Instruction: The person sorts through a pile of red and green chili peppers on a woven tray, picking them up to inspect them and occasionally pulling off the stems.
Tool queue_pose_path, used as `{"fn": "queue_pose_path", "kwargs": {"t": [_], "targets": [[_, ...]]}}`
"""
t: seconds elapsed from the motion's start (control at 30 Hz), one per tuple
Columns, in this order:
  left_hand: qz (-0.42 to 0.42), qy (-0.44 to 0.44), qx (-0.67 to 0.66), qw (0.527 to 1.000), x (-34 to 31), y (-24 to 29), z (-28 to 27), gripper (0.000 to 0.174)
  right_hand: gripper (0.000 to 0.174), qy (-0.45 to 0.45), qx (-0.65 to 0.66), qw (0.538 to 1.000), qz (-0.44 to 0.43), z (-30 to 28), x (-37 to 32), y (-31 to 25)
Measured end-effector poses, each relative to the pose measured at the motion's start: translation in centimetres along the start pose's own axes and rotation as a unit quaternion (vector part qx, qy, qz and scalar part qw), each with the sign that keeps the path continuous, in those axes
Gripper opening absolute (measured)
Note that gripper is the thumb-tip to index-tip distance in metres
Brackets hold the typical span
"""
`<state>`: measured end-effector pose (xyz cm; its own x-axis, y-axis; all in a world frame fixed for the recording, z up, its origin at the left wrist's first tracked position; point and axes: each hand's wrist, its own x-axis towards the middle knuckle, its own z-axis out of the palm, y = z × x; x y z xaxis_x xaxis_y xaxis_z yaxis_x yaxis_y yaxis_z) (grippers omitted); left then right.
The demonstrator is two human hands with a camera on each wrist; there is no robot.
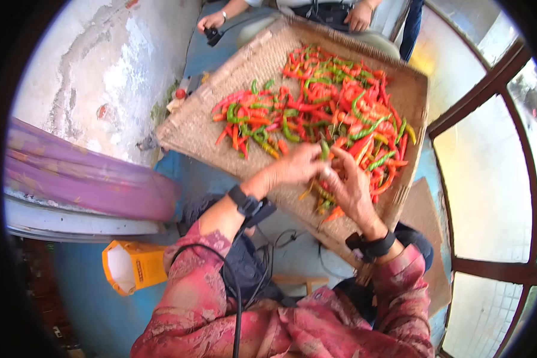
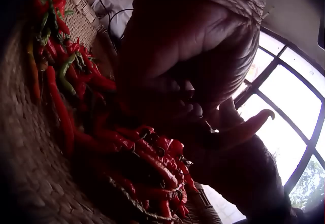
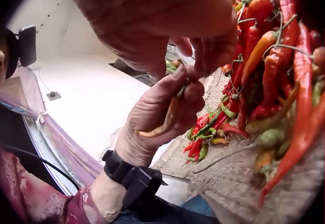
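Observation:
In the head view my left hand (image 1: pixel 298 163) and right hand (image 1: pixel 353 190) meet over the near side of a woven tray (image 1: pixel 191 134). A greenish chili pepper (image 1: pixel 324 150) shows between them. The right wrist view shows the left hand (image 3: pixel 147 107) pinching this yellowish-brown chili pepper (image 3: pixel 170 116) near its stem, its thin tip pointing down along the palm. Curled fingers of the right hand (image 3: pixel 152 18) meet the stem end there, partly hidden behind the hand. Heaped red, orange and green chili peppers (image 1: pixel 340 98) lie just beyond both hands.
Another person's hand (image 1: pixel 212 21) with a small black device is at the far side; their other hand (image 1: pixel 359 17) is beyond the tray's back rim. An orange-yellow box (image 1: pixel 140 267) stands at the lower left. Windows (image 1: pixel 483 191) line the right, and a black cable (image 1: pixel 237 298) crosses my lap.

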<state>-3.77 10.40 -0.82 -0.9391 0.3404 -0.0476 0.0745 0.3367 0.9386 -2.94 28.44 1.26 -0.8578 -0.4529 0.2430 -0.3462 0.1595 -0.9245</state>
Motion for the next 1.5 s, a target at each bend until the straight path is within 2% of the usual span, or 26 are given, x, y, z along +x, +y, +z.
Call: {"fn": "queue_pose_path", "kwargs": {"t": [0.03, 0.07, 0.1, 0.17, 0.2, 0.23, 0.33, 0.43, 0.53, 0.7, 0.8, 0.83, 0.9, 0.97, 1.0, 1.03, 1.1, 1.13, 1.17, 1.23, 1.3, 1.33, 1.37, 1.43, 1.47, 1.5], "targets": [[0.052, -0.01, 0.076, 0.996, -0.1, -0.8, 0.5, 0.025, 0.047, 0.038, -0.121, 0.99, -0.055, -0.3, 0.1, -0.5], [0.003, -0.029, 0.099, 0.995, -1.1, 2.5, 0.4, 0.027, 0.042, 0.048, -0.141, 0.986, -0.073, -0.6, 0.1, -0.5], [0.031, -0.03, 0.119, 0.992, -1.0, 1.2, 1.0, 0.029, 0.038, 0.058, -0.158, 0.981, -0.095, -0.9, 0.3, -0.5], [0.065, -0.063, 0.122, 0.988, -1.2, 1.9, 1.5, 0.036, 0.027, 0.048, -0.122, 0.99, -0.051, -1.1, 0.2, -1.0], [0.013, -0.095, 0.093, 0.991, -1.3, 2.5, 1.4, 0.038, 0.017, 0.047, -0.095, 0.994, -0.017, -1.2, 0.2, -1.1], [-0.04, -0.128, 0.062, 0.989, -1.3, 3.0, 1.1, 0.041, 0.017, 0.046, -0.095, 0.994, -0.027, -1.4, 0.3, -1.3], [-0.047, -0.153, 0.036, 0.986, -1.2, 2.9, 0.7, 0.045, 0.014, 0.023, -0.041, 0.998, 0.04, -2.4, -0.2, -1.6], [-0.018, -0.151, -0.009, 0.988, -1.3, 2.7, 0.1, 0.048, 0.019, 0.046, 0.116, 0.986, 0.114, -2.9, -0.6, -0.8], [-0.031, -0.149, -0.011, 0.988, -1.3, 2.7, -0.4, 0.05, 0.019, 0.064, 0.146, 0.982, 0.103, -3.3, -0.4, -1.7], [-0.049, -0.159, -0.012, 0.986, -1.2, 3.3, -0.8, 0.05, 0.018, 0.078, 0.123, 0.987, 0.073, -3.7, 0.0, -1.4], [-0.011, -0.159, -0.011, 0.987, -1.0, 2.3, -0.6, 0.048, 0.015, 0.087, 0.171, 0.977, 0.091, -3.8, 0.1, -0.9], [0.002, -0.151, -0.014, 0.988, -1.0, 1.9, -0.5, 0.046, 0.014, 0.098, 0.144, 0.981, 0.086, -3.9, 0.1, -1.4], [-0.028, -0.122, 0.003, 0.992, -1.0, 1.4, -0.5, 0.044, 0.015, 0.15, 0.163, 0.973, 0.065, -4.2, 0.3, -1.4], [-0.057, -0.127, 0.04, 0.989, -1.1, 0.9, -1.1, 0.043, 0.026, 0.196, -0.082, 0.976, 0.047, -5.8, 0.6, -1.1], [-0.055, -0.139, 0.059, 0.987, -1.2, 1.2, -1.3, 0.043, 0.048, 0.211, -0.129, 0.969, -0.003, -5.9, 0.9, -1.1], [-0.057, -0.139, 0.058, 0.987, -1.4, 1.6, -1.4, 0.043, 0.048, 0.209, -0.129, 0.969, -0.001, -5.8, 0.7, -1.3], [-0.072, -0.182, 0.057, 0.979, -1.7, 2.4, -1.3, 0.04, 0.068, 0.236, -0.22, 0.946, -0.034, -5.0, 0.1, -2.2], [-0.074, -0.185, 0.056, 0.978, -1.8, 2.9, -1.2, 0.04, 0.074, 0.206, -0.201, 0.956, -0.064, -4.3, -0.3, -2.2], [-0.075, -0.204, 0.076, 0.973, -1.7, 3.3, -1.0, 0.04, 0.071, 0.113, -0.257, 0.957, -0.073, -4.0, -0.8, -1.7], [-0.08, -0.229, 0.092, 0.966, -1.5, 2.7, -0.2, 0.039, 0.056, -0.03, -0.28, 0.926, -0.254, -3.3, -0.3, -2.2], [0.048, -0.224, 0.125, 0.965, -0.9, 1.6, 0.2, 0.038, 0.037, -0.08, -0.321, 0.932, -0.147, -2.3, -1.6, -1.5], [0.054, -0.235, 0.152, 0.959, -0.8, 1.6, 0.1, 0.037, 0.027, -0.118, -0.35, 0.924, -0.1, -2.3, -1.8, -1.7], [0.054, -0.238, 0.152, 0.958, -0.8, 1.7, -0.3, 0.037, 0.027, -0.115, -0.35, 0.925, -0.098, -2.4, -2.1, -1.3], [-0.048, -0.277, 0.059, 0.958, -0.7, 2.5, -1.9, 0.033, 0.022, -0.149, -0.341, 0.925, -0.081, -2.9, -2.2, -0.5], [-0.137, -0.233, 0.005, 0.963, -0.6, 3.3, -3.2, 0.029, 0.017, -0.127, -0.302, 0.942, -0.071, -3.2, -2.1, -0.6], [-0.144, -0.167, -0.019, 0.975, 0.0, 3.0, -4.6, 0.026, 0.017, -0.123, -0.298, 0.944, -0.067, -3.7, -2.1, -1.0]]}}
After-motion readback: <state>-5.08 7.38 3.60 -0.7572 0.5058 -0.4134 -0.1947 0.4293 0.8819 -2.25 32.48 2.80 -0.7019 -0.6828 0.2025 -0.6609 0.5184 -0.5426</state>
